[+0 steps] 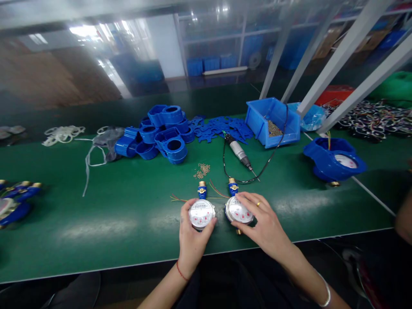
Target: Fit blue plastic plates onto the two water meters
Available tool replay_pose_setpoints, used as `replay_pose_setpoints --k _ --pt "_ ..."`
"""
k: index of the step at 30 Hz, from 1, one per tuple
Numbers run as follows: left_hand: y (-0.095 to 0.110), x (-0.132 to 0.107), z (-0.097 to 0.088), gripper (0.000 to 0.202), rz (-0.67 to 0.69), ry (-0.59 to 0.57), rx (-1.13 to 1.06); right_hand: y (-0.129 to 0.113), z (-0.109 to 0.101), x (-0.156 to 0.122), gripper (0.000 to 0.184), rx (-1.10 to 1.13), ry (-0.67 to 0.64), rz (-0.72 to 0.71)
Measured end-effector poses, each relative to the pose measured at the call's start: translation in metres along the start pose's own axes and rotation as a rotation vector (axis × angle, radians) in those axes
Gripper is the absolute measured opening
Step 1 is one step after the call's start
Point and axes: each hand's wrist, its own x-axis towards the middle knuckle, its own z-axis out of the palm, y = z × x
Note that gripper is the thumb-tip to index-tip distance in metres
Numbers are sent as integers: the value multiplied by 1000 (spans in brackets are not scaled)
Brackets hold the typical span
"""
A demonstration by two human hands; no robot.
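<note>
Both of your grips are clamped on round meters, on the near side of the screwdriver.
Your left grip (pixel 192 244) has thumb and fingers on opposite sides of the left meter (pixel 201 214), nearer you than the screwdriver (pixel 238 151) and to its left; your right grip (pixel 265 223) pinches the rim of the right meter (pixel 240 211), straight on your side of the tool. Both dials face up, their brass ends pointing toward the screwdriver's side of the desk (pixel 128 184), with thin wires (pixel 217 189) beside them. Left of the screwdriver lie loose screws (pixel 202 171) and, farther out, piled blue housings (pixel 157 138); to its right stands a blue bin (pixel 257 124).
</note>
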Motion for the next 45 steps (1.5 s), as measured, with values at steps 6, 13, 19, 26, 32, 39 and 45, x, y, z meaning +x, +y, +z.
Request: replay_pose_setpoints --k 6,13,19,26,32,39,45 --pt "-1 1 -1 51 -4 -24 -37 0 -5 3 60 -18 -44 -18" --pt "-3 -1 -2 54 39 -72 -65 -2 -10 5 57 -44 -100 5" --pt "-11 -2 -3 55 66 -73 -47 -5 -10 6 55 -70 -134 7" --pt "-14 -2 -1 56 114 -48 -42 -6 -9 5 56 -98 -139 10" --pt "-11 1 -3 54 133 -50 -26 -9 -8 3 56 -99 -131 36" --pt "-13 -4 -10 53 146 -69 -29 -10 -10 2 56 -59 -122 42" --pt "-25 3 -24 41 256 138 -119 5 -37 23 46 -76 -67 62"
